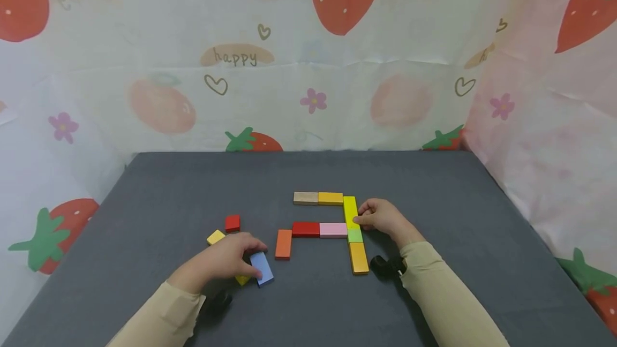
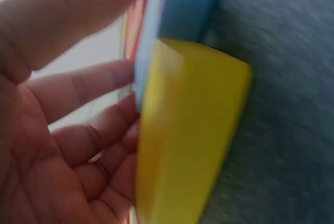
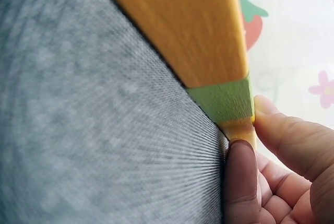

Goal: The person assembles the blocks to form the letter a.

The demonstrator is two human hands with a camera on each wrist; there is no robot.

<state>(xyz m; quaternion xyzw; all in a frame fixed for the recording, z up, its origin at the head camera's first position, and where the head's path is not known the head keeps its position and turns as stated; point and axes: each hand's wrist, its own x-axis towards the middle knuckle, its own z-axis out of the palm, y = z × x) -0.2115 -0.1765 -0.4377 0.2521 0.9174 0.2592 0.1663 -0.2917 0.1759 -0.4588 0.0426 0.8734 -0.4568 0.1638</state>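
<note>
My left hand holds a light-blue block by its edges, thumb at the near side and fingertips at the far end. In the left wrist view that blue block stands behind a big yellow block beside the fingers. On the right, my right hand touches the long yellow block with its fingertips at the right edge. A green block and an orange-yellow block continue that line. In the right wrist view the fingertips lie close to the green block.
A natural-wood block and a golden block run along the top. Red, pink and orange blocks form the middle row. A red cube and a yellow block lie near the left hand on the grey cloth.
</note>
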